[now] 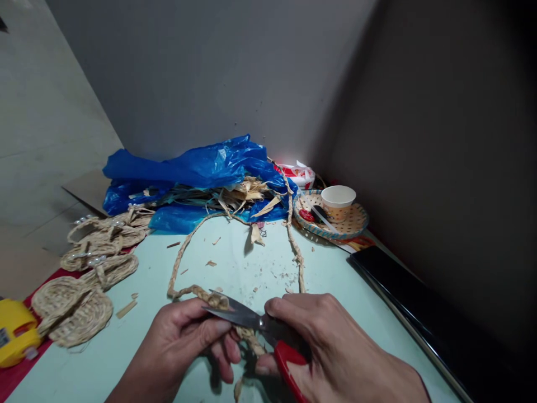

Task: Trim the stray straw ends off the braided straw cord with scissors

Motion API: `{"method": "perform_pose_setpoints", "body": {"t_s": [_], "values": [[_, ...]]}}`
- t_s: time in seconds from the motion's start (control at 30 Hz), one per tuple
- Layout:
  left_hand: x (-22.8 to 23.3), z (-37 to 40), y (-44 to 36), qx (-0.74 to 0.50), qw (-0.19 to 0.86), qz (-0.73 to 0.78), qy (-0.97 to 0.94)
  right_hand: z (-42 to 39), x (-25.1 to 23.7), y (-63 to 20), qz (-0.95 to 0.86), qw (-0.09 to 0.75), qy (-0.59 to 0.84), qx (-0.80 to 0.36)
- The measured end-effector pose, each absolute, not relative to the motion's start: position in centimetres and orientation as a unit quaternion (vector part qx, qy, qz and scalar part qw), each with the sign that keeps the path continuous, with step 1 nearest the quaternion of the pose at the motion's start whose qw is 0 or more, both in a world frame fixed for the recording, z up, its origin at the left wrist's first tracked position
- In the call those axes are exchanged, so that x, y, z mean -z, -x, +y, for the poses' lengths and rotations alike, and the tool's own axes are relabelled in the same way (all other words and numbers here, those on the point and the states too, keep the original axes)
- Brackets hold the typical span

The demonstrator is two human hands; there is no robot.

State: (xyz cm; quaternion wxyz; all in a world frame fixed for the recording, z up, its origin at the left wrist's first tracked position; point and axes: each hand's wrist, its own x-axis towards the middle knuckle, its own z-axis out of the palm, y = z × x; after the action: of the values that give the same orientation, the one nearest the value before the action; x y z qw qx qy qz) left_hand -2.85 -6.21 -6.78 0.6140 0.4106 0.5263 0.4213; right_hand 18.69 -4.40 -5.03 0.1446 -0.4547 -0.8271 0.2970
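A twisted straw cord [180, 263] loops over the pale green table, and part of it is pinched between the thumb and fingers of my left hand [191, 336]. My right hand [331, 341] grips red-handled scissors [241, 313]. Their blades are parted, one on each side of the cord just above my left fingertips. More cord [249, 338] hangs below the blades between my two hands. Another length of cord [296, 252] runs up from near my right hand toward the blue plastic bag [180, 165], which holds dry straw leaves [247, 193].
Several woven straw slippers [78, 310] lie at the left beside a yellow tool [17, 330]. A woven tray [352, 224] with a paper cup [338, 201] stands at the back right. A black flat object [403, 302] lies along the right edge; straw scraps [212, 263] are scattered mid-table.
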Motion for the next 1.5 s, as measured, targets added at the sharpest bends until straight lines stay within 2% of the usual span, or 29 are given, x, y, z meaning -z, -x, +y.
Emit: {"method": "perform_pose_setpoints", "body": {"t_s": [0.37, 0.67, 1.07, 1.2, 1.37, 1.43, 1.5], "values": [[5.8, -6.3, 2.4, -0.454, 0.536, 0.579, -0.413, -4.6, 5.2, -18.6, -0.810, 0.169, 0.446, -0.340], [6.2, -6.0, 2.8, -0.441, 0.559, 0.559, -0.424, -4.7, 5.1, -18.5, -0.813, 0.190, 0.438, -0.334], [7.4, -5.7, 3.1, -0.447, 0.599, 0.535, -0.395, -5.0, 5.0, -18.3, -0.785, 0.166, 0.464, -0.375], [7.2, -5.6, 2.9, -0.454, 0.601, 0.529, -0.392, -4.4, 5.1, -18.8, -0.773, 0.183, 0.437, -0.422], [7.3, -5.4, 2.8, -0.466, 0.602, 0.523, -0.383, -3.6, 5.2, -19.0, -0.682, 0.265, 0.448, -0.514], [7.4, -5.4, 2.8, -0.466, 0.601, 0.525, -0.382, -3.8, 5.4, -18.7, -0.662, 0.266, 0.434, -0.550], [7.3, -5.5, 2.9, -0.471, 0.601, 0.525, -0.376, -4.2, 5.7, -18.3, -0.682, 0.251, 0.426, -0.540]]}}
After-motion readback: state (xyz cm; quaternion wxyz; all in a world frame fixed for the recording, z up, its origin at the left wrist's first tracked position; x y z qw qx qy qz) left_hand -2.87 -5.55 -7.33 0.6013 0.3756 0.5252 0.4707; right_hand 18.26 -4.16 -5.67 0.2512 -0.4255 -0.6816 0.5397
